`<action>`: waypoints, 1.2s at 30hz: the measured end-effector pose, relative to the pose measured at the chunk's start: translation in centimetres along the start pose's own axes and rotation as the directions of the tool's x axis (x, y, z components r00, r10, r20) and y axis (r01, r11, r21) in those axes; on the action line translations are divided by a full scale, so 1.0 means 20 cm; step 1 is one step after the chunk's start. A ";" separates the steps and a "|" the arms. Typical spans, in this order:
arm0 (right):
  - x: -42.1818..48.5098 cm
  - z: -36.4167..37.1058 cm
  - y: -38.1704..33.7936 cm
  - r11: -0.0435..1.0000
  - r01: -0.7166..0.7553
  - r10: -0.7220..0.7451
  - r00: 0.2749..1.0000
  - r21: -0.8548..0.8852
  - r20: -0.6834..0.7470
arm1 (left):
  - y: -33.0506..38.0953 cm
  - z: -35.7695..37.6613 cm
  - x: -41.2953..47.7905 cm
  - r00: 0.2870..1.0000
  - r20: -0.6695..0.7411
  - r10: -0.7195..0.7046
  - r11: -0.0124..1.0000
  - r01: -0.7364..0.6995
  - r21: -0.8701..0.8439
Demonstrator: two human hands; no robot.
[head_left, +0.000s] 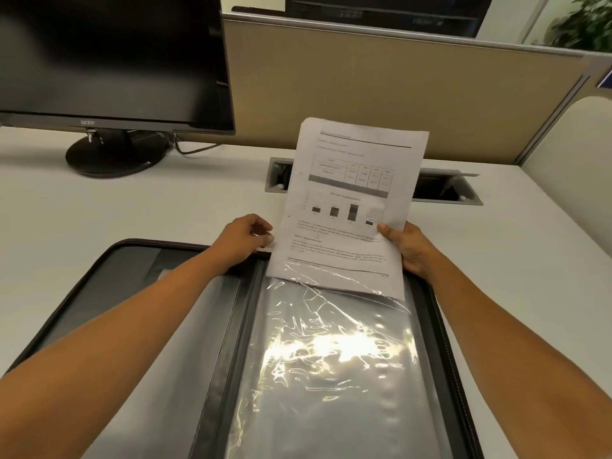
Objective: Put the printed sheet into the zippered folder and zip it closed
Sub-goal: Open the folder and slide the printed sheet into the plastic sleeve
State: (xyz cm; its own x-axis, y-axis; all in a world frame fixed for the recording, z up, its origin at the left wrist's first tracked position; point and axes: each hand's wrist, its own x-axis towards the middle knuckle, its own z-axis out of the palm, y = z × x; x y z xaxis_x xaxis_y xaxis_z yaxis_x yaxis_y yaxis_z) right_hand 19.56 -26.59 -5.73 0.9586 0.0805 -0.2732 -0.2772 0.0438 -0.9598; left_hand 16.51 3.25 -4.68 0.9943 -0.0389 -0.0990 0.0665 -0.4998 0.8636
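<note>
The zippered folder lies open on the desk, dark-edged with grey inner panels. A clear plastic sleeve covers its right half and glares under the light. The printed sheet, with a table and a bar chart, stands tilted at the folder's far edge, its bottom edge tucked under the sleeve's top lip. My right hand grips the sheet's lower right edge. My left hand pinches the sleeve's top left corner beside the sheet.
A black monitor on a round stand sits at the back left. A grey cable slot is cut into the white desk behind the sheet. A beige partition closes the back.
</note>
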 end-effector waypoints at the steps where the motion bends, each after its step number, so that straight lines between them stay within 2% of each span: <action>1: 0.00 0.00 0.00 1.000 -0.002 0.002 1.000 0.000 0.002 | 0.00 0.01 0.00 0.999 -0.005 -0.052 0.998 0.051 -0.042; 5: 0.00 0.00 0.00 0.999 -0.003 0.003 1.000 0.034 0.008 | 0.05 0.03 0.02 0.988 0.033 -0.149 0.980 0.152 -0.127; 10: 0.02 0.01 -0.02 0.997 -0.023 0.025 0.999 0.076 -0.026 | 0.10 0.05 0.02 0.978 0.094 -0.186 0.975 0.195 -0.105; 20: 0.01 0.03 -0.03 0.996 -0.026 0.028 0.999 0.084 -0.020 | 0.12 0.00 0.01 0.953 0.285 -0.106 0.974 0.042 0.222; 23: 0.02 0.03 -0.02 0.997 -0.003 0.006 0.999 0.075 -0.046 | 0.14 0.00 0.01 0.929 0.350 -0.118 0.971 0.035 0.237; 28: 0.03 0.03 -0.01 0.999 0.001 0.002 0.998 0.054 -0.063 | 0.15 0.00 0.01 0.887 0.422 -0.187 0.975 0.115 0.191; 33: 0.03 0.02 0.00 0.998 0.014 -0.012 0.999 0.054 -0.031 | 0.13 -0.01 0.03 0.931 0.322 -0.171 0.963 0.088 0.255; 36: 0.04 0.02 0.00 1.000 0.024 -0.024 0.999 -0.001 -0.030 | 0.12 -0.02 0.04 0.901 0.366 -0.233 0.951 0.132 0.280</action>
State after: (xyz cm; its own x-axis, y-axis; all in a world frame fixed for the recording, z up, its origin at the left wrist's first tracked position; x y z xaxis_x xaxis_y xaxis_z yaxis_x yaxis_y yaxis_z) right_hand 20.20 -26.15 -5.95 0.9665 0.0496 -0.2519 -0.2541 0.0451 -0.9661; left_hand 17.45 2.32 -2.54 0.8498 -0.2358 -0.4714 0.1710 -0.7227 0.6697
